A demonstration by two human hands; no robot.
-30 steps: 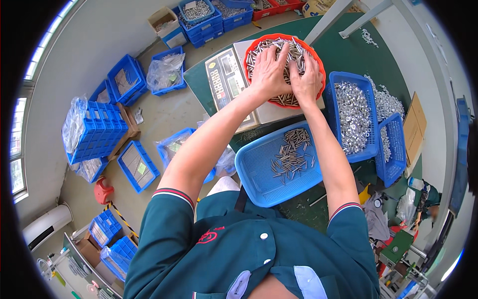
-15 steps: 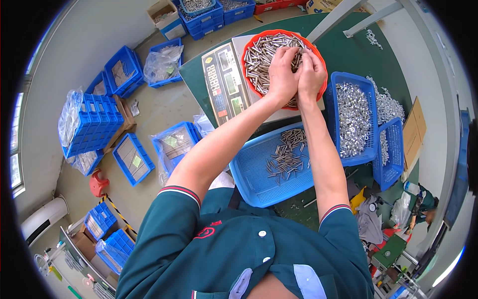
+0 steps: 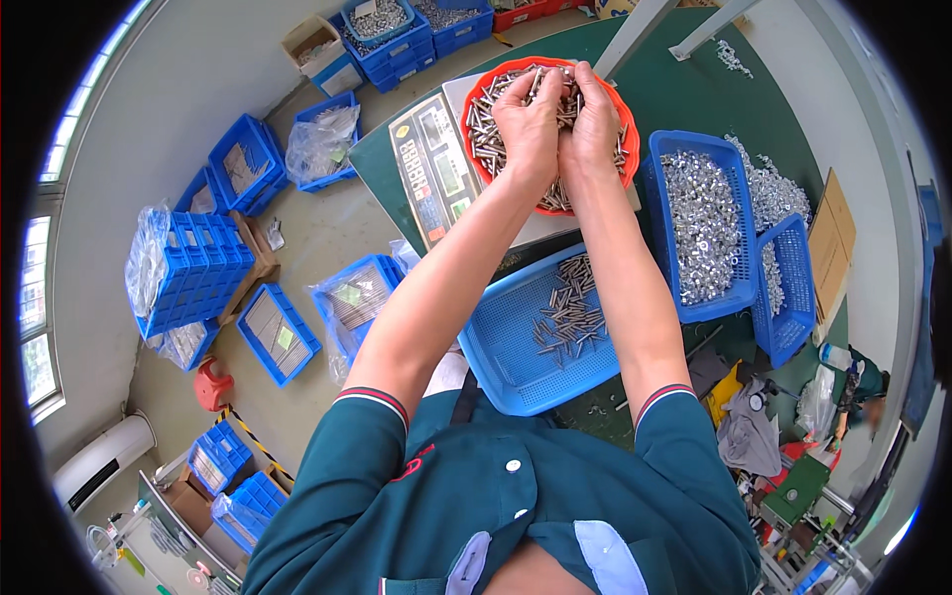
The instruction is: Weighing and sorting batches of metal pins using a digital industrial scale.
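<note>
An orange-red bowl point(image 3: 631, 149) full of short metal pins point(image 3: 484, 134) sits on a digital scale point(image 3: 424, 178). Over the bowl, my left hand point(image 3: 528, 124) and my right hand point(image 3: 592, 127) are brought together in a cup, wrists touching. Metal pins show between the curled fingers, gathered in both hands. Closer to my body, a light-blue basket point(image 3: 506, 342) holds a loose pile of similar pins point(image 3: 575, 317) toward its far right side.
A blue basket of small shiny metal parts point(image 3: 702, 223) stands right of the bowl, beside a smaller blue basket point(image 3: 788, 322) and a loose heap of parts point(image 3: 778, 203) on the green table point(image 3: 659, 84). Blue crates point(image 3: 203, 268) stand on the floor at left.
Both hands have shifted from the bowl's right side toward its middle and have turned into a cup, with pins now showing between them. The whole view has shifted slightly.
</note>
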